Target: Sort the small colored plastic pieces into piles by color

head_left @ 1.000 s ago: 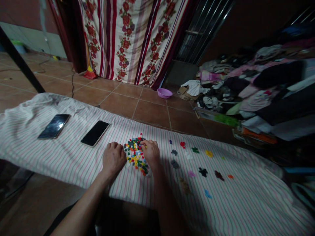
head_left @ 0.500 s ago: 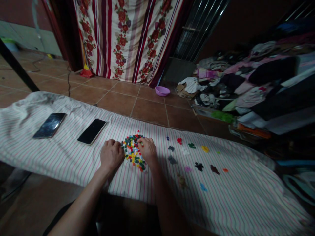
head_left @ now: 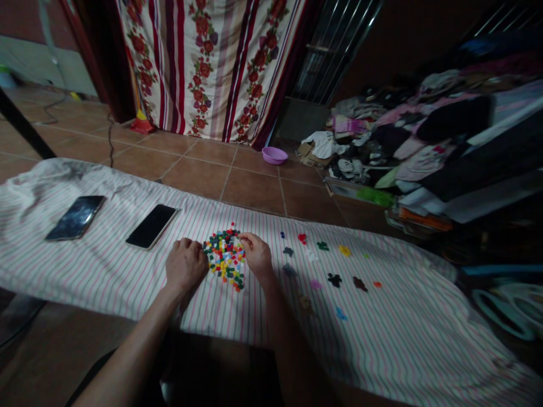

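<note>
Many small coloured pieces (head_left: 224, 264) are lying in a loose pile at the middle of the striped cloth (head_left: 382, 345), between the two hands. The pile's long axis is running from far to near, its narrowing near end slanting slightly right; the single pieces are too small for any direction to be made out.

The left hand (head_left: 185, 263) is resting against the pile's left edge, its fingers bending downward; their tips are out of sight, so whether they are gripping anything cannot be told. The right hand (head_left: 257, 254) is reaching over the far right edge, thumb and forefinger tips coming together; whether a piece is sitting between them cannot be seen. Its palm and wrist are hiding the cloth beneath.

To the right, single-colour clusters are lying apart, among them red (head_left: 302, 238), yellow (head_left: 344, 250), black (head_left: 335, 280) and light blue (head_left: 341, 314). A tan one (head_left: 305, 303) is sitting in the right arm's shadow, its outline blurring.

To the left, two phones (head_left: 151, 227) are lying with long axes pointing far right. Beyond, a purple basin (head_left: 275, 156) is standing before a curtain (head_left: 212, 73), whose top is being cut off.
</note>
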A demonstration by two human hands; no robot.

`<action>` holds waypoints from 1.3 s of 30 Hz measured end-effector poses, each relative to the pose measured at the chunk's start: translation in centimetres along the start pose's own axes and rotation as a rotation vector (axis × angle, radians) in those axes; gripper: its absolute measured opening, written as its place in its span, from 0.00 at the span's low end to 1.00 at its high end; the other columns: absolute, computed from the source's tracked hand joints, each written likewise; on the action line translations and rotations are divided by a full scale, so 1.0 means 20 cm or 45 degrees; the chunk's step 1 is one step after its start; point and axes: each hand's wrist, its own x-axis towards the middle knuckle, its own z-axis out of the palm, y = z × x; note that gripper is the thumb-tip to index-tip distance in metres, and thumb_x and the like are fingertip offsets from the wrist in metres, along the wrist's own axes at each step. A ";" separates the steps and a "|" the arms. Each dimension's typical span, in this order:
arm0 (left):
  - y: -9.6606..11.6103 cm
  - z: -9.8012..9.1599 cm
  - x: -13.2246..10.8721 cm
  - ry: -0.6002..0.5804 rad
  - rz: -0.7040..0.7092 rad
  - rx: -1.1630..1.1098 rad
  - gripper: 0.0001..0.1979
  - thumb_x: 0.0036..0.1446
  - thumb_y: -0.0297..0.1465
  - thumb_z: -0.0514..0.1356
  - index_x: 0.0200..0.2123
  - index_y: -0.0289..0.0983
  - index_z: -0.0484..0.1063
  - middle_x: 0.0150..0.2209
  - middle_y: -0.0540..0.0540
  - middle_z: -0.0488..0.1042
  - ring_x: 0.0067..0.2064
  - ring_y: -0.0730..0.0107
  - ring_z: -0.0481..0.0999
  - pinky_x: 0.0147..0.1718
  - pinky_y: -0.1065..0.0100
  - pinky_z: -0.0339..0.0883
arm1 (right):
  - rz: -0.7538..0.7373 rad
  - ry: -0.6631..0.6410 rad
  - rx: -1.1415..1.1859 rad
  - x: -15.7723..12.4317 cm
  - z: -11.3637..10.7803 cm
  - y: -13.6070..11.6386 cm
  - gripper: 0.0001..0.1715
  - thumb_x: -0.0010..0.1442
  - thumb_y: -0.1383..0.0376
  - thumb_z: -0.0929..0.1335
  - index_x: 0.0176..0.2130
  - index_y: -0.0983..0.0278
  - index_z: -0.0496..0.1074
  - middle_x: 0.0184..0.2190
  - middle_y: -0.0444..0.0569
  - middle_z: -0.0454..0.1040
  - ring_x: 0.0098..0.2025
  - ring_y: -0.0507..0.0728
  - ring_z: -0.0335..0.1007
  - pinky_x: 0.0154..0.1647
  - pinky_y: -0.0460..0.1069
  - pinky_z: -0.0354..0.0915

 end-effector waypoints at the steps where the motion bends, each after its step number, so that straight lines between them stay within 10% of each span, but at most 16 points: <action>1: 0.00 0.00 0.00 -0.011 -0.003 0.001 0.18 0.62 0.33 0.47 0.42 0.36 0.77 0.44 0.40 0.74 0.49 0.57 0.69 0.49 0.62 0.63 | 0.031 0.008 0.063 0.00 0.00 0.01 0.14 0.60 0.66 0.63 0.39 0.58 0.77 0.38 0.45 0.80 0.41 0.55 0.75 0.46 0.49 0.69; 12: -0.01 0.00 0.01 -0.016 0.008 0.011 0.19 0.62 0.35 0.48 0.44 0.36 0.77 0.44 0.38 0.75 0.48 0.57 0.69 0.47 0.61 0.64 | 0.343 -0.047 0.741 -0.03 -0.02 0.07 0.10 0.54 0.60 0.68 0.35 0.61 0.76 0.33 0.47 0.80 0.37 0.57 0.79 0.40 0.51 0.74; 25: 0.00 -0.05 0.04 -0.146 0.273 0.196 0.12 0.58 0.31 0.52 0.32 0.40 0.77 0.45 0.41 0.76 0.48 0.55 0.71 0.48 0.58 0.63 | 0.404 -0.007 0.806 -0.05 -0.12 0.11 0.13 0.49 0.60 0.70 0.36 0.61 0.76 0.32 0.47 0.79 0.35 0.57 0.77 0.36 0.50 0.73; 39: -0.02 -0.07 0.08 -0.180 -0.032 0.124 0.23 0.63 0.35 0.44 0.48 0.36 0.76 0.43 0.37 0.78 0.48 0.55 0.76 0.46 0.60 0.68 | 0.436 0.026 0.865 -0.07 -0.19 0.13 0.16 0.48 0.55 0.72 0.34 0.62 0.76 0.28 0.47 0.78 0.30 0.55 0.76 0.31 0.49 0.71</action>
